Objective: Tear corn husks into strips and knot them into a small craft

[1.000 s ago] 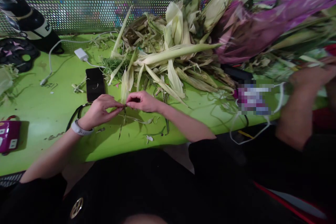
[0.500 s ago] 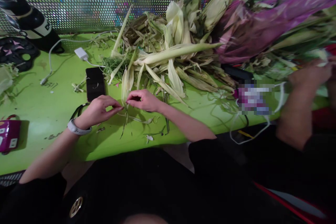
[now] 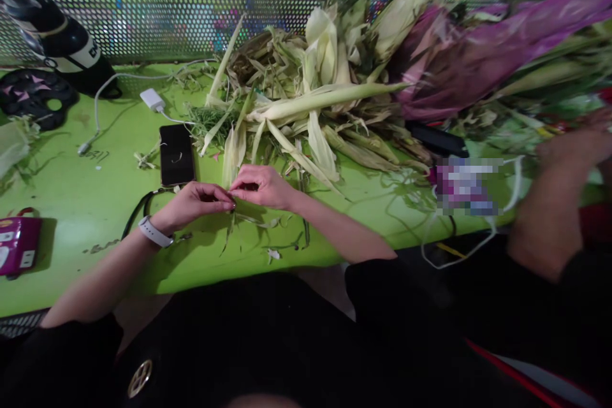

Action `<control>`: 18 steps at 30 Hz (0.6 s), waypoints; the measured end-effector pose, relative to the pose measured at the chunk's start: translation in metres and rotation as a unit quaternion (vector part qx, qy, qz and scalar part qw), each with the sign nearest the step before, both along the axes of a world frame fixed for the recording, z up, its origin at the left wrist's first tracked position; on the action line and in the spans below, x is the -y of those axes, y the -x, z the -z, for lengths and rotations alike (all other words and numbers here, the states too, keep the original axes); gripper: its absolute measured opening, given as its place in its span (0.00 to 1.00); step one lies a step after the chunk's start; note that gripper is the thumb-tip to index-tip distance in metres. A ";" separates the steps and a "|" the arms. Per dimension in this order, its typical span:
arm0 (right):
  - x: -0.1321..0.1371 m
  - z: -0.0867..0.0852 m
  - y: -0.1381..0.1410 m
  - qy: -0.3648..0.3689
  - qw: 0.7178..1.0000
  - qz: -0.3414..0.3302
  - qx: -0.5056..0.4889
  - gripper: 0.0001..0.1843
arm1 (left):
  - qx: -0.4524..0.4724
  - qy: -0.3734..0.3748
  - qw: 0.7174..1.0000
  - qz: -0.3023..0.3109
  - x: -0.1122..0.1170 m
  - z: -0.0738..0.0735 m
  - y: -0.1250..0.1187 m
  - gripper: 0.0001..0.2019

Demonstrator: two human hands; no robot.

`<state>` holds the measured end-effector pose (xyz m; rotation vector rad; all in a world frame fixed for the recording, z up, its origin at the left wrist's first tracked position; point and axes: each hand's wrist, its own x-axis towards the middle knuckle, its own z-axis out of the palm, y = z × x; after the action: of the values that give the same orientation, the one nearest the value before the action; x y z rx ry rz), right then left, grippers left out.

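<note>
My left hand (image 3: 194,203) and my right hand (image 3: 262,186) meet fingertip to fingertip over the green table (image 3: 71,204). Both are closed in a pinch on a thin strip of corn husk (image 3: 230,220) whose end hangs down toward the table. A white watch (image 3: 153,232) sits on my left wrist. Just behind my hands lies a big pile of pale corn husks (image 3: 306,102).
A black phone (image 3: 176,154) lies left of the pile, with a white charger (image 3: 152,99) and cable behind it. A dark bottle (image 3: 62,44) lies at the back left by the perforated metal screen (image 3: 143,0). Another person's arm (image 3: 554,204) works at the right near purple wrapping (image 3: 478,51).
My hands stay together on the husk strip with only small finger movement. The view has shifted slightly. The other person's hand at the right has moved a little.
</note>
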<state>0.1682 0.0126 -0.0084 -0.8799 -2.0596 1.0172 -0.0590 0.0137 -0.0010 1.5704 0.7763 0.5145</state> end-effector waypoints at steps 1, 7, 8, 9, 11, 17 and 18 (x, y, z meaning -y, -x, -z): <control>0.000 0.000 0.001 0.001 1.000 0.002 -0.003 0.07 | 0.004 0.011 1.000 -0.012 0.001 0.001 -0.001 0.06; 0.001 -0.002 0.003 0.026 0.999 0.005 -0.022 0.07 | 0.019 0.052 0.998 -0.044 0.002 0.002 -0.002 0.08; 0.001 -0.002 0.003 0.039 0.999 0.002 -0.023 0.07 | 0.021 0.054 0.998 -0.040 0.001 0.002 -0.002 0.08; 0.001 -0.002 0.003 0.055 0.998 -0.002 -0.026 0.07 | 0.025 0.055 0.998 -0.034 0.001 0.003 -0.002 0.08; 0.001 -0.002 0.003 0.088 0.995 -0.013 -0.034 0.07 | 0.034 0.054 0.998 -0.018 -0.001 0.005 -0.001 0.08; 0.001 0.003 0.003 0.109 0.992 -0.018 -0.059 0.06 | 0.034 0.087 0.996 0.008 0.000 0.008 -0.002 0.11; 0.001 0.003 0.003 0.110 0.992 -0.018 -0.062 0.06 | 0.036 0.097 0.995 0.006 0.001 0.008 -0.002 0.11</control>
<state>0.1649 0.0116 -0.0113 -0.8668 -1.8901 1.3047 -0.0571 0.0130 -0.0092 1.3679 0.7386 0.4702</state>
